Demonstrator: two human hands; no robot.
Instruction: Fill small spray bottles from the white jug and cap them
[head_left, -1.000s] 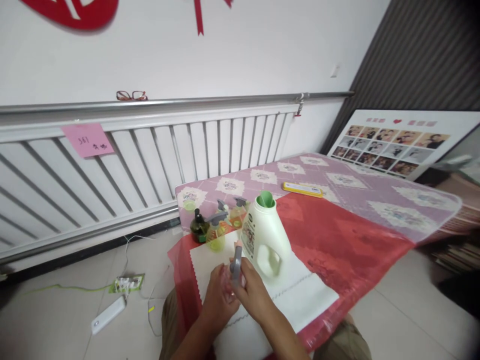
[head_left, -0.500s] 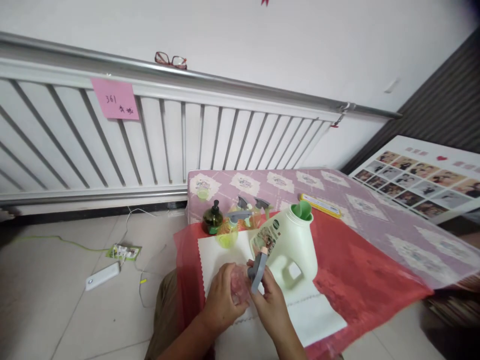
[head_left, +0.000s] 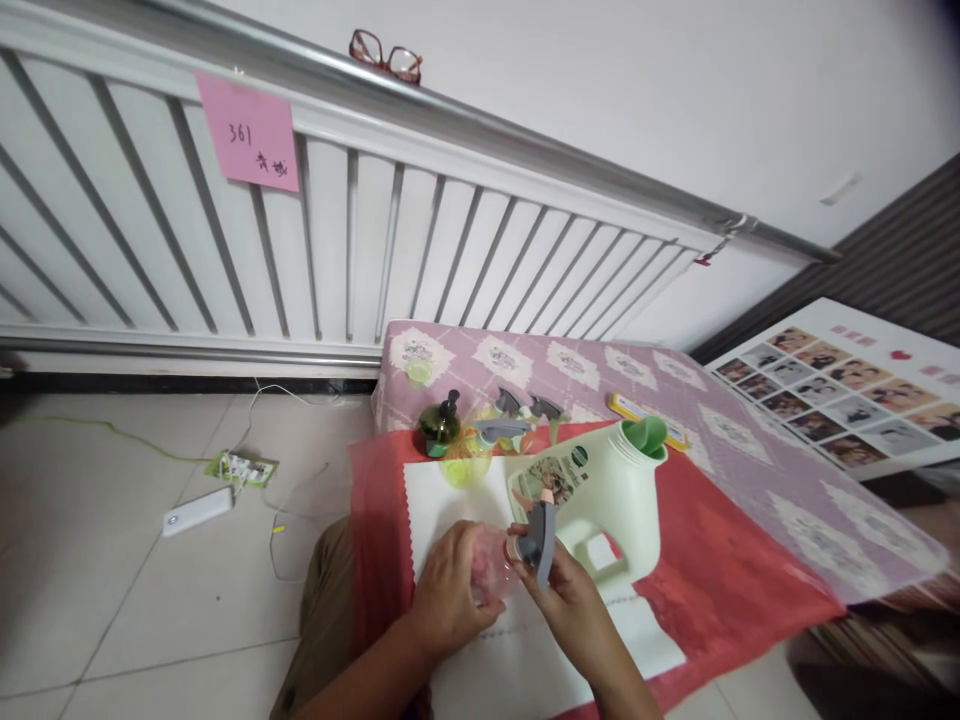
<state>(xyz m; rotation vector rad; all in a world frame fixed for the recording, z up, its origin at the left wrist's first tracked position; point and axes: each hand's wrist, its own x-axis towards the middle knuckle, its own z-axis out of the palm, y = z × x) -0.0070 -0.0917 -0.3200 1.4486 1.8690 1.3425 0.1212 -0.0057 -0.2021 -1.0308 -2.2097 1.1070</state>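
My left hand [head_left: 452,592] is wrapped round a clear pink spray bottle [head_left: 491,567], tilted on its side above the white cloth [head_left: 480,680]. Fingers of my right hand [head_left: 564,590] grip the bottle's neck and its grey trigger sprayer head [head_left: 538,538], which points away from me. Just beyond the hands stands a pale green detergent jug [head_left: 611,485] with a green piece in its mouth. Behind on the left are a yellow spray bottle [head_left: 474,460], a dark green pump bottle [head_left: 439,425] and other grey-topped spray bottles [head_left: 546,410].
A red cloth [head_left: 720,550] covers part of the patterned table [head_left: 750,430]. On it lie a yellow box [head_left: 645,412] and a small green cup [head_left: 419,371]. A white radiator [head_left: 322,230] stands behind. The floor holds a power strip [head_left: 244,468] and white device [head_left: 198,511].
The view has shifted, so the scene sits differently. Both hands still hold the pink spray bottle, with the sprayer head turned slightly.
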